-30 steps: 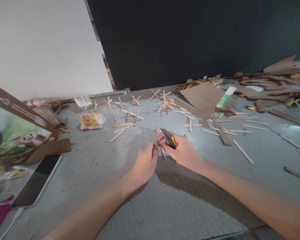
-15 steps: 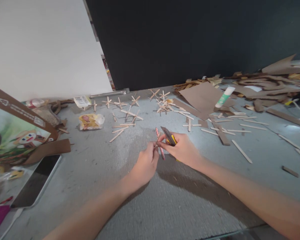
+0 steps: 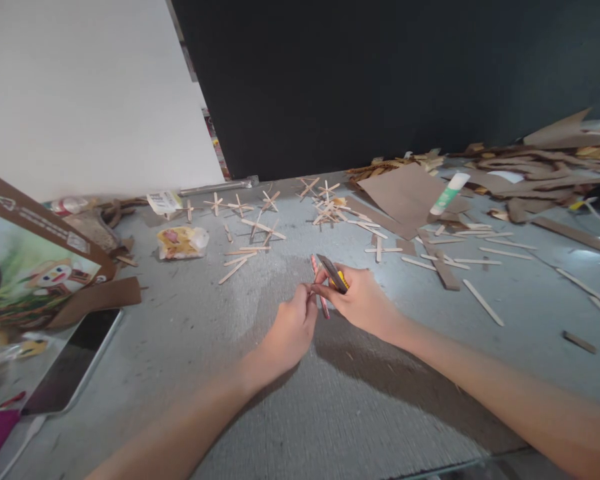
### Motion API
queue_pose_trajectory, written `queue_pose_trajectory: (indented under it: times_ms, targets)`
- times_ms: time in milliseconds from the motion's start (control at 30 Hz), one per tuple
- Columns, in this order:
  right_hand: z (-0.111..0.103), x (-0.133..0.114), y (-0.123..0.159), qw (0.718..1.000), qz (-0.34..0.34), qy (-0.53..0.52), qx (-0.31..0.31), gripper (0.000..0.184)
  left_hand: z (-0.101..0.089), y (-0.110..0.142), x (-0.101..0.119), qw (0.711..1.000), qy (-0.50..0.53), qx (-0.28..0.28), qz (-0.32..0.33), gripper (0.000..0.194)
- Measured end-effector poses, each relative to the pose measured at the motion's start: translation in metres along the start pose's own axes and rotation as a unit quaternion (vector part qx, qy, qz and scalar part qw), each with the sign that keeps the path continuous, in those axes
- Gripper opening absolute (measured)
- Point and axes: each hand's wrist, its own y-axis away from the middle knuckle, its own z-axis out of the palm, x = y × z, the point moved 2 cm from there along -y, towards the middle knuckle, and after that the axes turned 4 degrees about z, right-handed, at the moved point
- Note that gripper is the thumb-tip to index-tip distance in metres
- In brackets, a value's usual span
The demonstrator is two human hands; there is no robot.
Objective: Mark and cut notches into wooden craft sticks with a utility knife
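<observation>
My right hand is closed around a utility knife with a dark front end and yellow on its body; it points up and to the left. My left hand is closed in a pinch, its fingertips meeting those of my right hand. Whatever lies between the fingertips is too small and covered to make out. A thin red-and-white striped stick shows above and below the fingertips, its middle hidden by them; whether it is gripped or lies on the table I cannot tell.
Crossed wooden sticks stand toward the back, with loose sticks at right. A glue stick rests by cardboard. A phone, a printed box and a small yellow packet are at left.
The knife in my right hand has shifted slightly left and tilted a little, with the right fingers moving closer over the left fingertips. My left hand stays nearly still.
</observation>
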Motion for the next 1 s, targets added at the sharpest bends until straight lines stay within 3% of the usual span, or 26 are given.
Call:
queue_pose_trajectory:
  times_ms: [600,833,1000]
  targets:
    - [0.0065,-0.0007,0.0054,0.994,-0.028,0.08,0.068,0.014,0.0016,-0.0005,-0.0038,1.0,0.025,0.006,-0.001,0.023]
    - [0.0029,-0.0075,0.0018,0.994,0.017,0.103,0.016,0.013,0.0027,-0.0031,-0.0065,1.0,0.011,-0.001,-0.004,0.023]
    - [-0.0022,-0.0075,0.0007,0.992,0.001,0.129,0.003,0.014,0.0023,-0.0033,-0.0053,1.0,0.013,-0.007,-0.003,0.024]
